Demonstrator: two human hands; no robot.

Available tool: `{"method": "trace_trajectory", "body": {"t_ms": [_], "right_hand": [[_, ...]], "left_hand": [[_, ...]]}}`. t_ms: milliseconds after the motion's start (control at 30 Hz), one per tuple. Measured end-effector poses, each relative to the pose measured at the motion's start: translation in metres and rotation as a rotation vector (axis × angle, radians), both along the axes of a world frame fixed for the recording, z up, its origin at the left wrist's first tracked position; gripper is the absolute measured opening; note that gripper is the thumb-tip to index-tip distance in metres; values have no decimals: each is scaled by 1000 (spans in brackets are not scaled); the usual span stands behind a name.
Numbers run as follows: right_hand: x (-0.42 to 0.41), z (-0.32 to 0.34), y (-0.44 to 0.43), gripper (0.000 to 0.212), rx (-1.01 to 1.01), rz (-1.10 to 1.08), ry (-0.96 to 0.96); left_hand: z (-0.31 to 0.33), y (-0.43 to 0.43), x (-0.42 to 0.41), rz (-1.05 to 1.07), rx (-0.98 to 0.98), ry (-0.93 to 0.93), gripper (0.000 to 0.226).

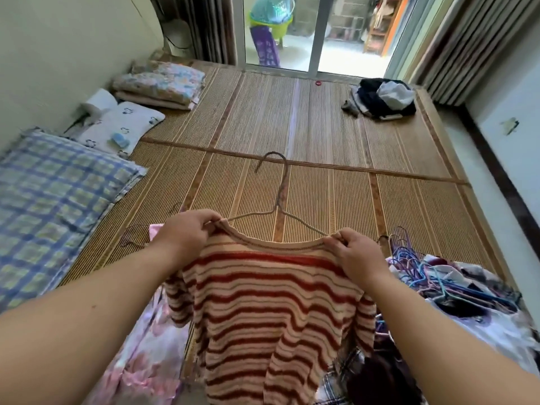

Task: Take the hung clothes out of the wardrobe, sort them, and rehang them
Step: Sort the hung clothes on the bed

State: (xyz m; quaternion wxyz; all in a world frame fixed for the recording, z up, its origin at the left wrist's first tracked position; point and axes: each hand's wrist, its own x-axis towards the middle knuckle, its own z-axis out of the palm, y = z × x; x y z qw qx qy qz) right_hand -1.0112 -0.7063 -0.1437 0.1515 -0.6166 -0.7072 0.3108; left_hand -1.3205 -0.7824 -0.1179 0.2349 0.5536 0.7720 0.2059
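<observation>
Striped sweater (271, 317) hangs just below the fingers (206, 221): left hand (187, 233) and right hand (361, 254) each pinch its neckline, hanger (279, 200) sticking up between them.

1. You've got a woven mat (321, 118) covering the surface ahead, with brown bands crossing it.
2. At the far end there's a sliding glass door (280, 54) in a white frame. Daylight comes in through it.
3. Striped curtains hang on both sides: left curtain (210, 27), right curtain (461, 45).
4. There's a pale wall (58, 48) on your left. On your right, a white wall (514, 92) has a dark skirting strip (502, 174) along its foot.
5. Along your left wall sit a blue plaid pillow (52, 206), then a white printed pillow (128, 124), with a folded floral quilt (160, 83) farthest.
6. Outside the glass you can see a grey block wall (344, 16), a green plastic stool (273, 27) and a wooden shelf (380, 27).
</observation>
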Motion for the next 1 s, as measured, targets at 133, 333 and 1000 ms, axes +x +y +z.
{"method": "trace_trajectory", "body": {"t_ms": [133,333,1000], "right_hand": [[-7,-53,46,30,-90,80,-199],[-24,-145,92,27,-146,139,-388],[-29,-234,47,67,-264,22,-240]], "left_hand": [[-58,52,5,-15,-127,20,23],[-148,96,7,137,-313,74,32],[-231,105,88,-237,-379,-157,65]]}}
